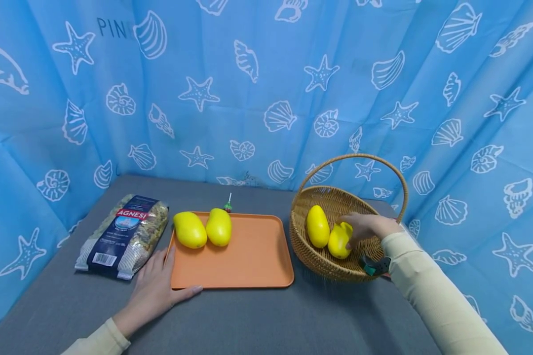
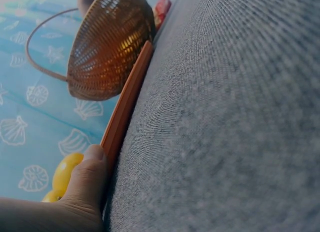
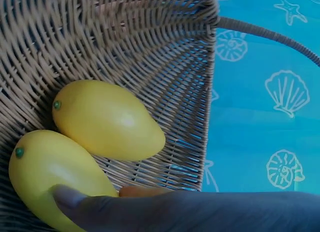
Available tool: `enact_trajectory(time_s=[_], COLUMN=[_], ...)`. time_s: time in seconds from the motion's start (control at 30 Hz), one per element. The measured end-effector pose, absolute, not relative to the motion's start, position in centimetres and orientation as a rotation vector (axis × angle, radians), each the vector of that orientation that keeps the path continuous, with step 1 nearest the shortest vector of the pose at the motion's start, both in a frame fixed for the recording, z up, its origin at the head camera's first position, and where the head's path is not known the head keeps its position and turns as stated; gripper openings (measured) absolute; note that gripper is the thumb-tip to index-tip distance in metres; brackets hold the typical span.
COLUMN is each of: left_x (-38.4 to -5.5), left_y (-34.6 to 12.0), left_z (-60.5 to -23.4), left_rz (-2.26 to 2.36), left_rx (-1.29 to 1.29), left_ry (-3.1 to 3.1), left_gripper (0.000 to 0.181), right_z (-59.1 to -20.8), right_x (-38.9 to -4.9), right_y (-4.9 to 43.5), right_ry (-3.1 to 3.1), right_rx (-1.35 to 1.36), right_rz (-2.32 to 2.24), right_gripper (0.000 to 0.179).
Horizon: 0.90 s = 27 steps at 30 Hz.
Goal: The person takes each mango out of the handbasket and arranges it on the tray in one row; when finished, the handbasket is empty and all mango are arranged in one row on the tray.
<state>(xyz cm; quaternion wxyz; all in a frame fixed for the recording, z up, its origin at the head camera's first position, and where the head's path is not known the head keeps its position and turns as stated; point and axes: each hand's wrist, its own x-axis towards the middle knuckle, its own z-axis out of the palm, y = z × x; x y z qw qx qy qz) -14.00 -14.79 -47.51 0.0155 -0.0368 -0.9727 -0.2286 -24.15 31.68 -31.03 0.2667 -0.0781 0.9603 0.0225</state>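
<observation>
In the head view, my right hand [image 1: 368, 227] reaches into a wicker basket [image 1: 337, 197] and grips a yellow mango [image 1: 339, 241]. The right wrist view has my thumb [image 3: 75, 202] pressed on that mango's side; part of the fruit is hidden behind it. Another mango [image 1: 318, 227] lies beside it in the basket. My left hand [image 1: 155, 286] is spread at the near left corner of an orange tray [image 1: 248, 256], thumb along the front edge and fingers along the left side. Two more mangoes, one at the corner [image 1: 190, 230] and one beside it [image 1: 219, 227], sit at the tray's far left.
A bag of Agnesi pasta [image 1: 124, 236] lies left of the tray. The basket's tall arched handle [image 1: 364, 156] rises over my right hand. Behind the tray is a small thing with a white stick [image 1: 229, 198]. A blue shell-print curtain [image 1: 257, 123] hangs behind the grey table [image 1: 231, 320].
</observation>
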Motion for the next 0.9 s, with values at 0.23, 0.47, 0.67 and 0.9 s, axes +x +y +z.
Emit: enact_trajectory(time_s=[0.23,0.47,0.67,0.9], left_x=[-13.90,-14.07,-14.18,-14.09], left_y=[-14.71,-14.68,-14.78,-14.81], left_z=[-47.29,-47.61,-47.85,-47.68], left_rz=[-0.701,-0.692,-0.683,-0.686], left_rx=[-0.102,-0.113,-0.124,-0.120], left_ry=[-3.038,-3.031,-3.006,-3.013], left_gripper=[0.132,0.133,0.132,0.132], right_z=[-31.36,-31.79,-31.84,-31.57], right_x=[-24.07,-24.29,-24.43,-24.16], right_y=[31.50,31.36,31.65,31.60], right_ry=[2.567,2.556,2.589,2.579], right_rx=[-0.102,-0.110,-0.219,-0.179], right_rz=[-0.065,-0.066,0.036,-0.022], right_gripper=[0.088,0.087,0.082,0.087])
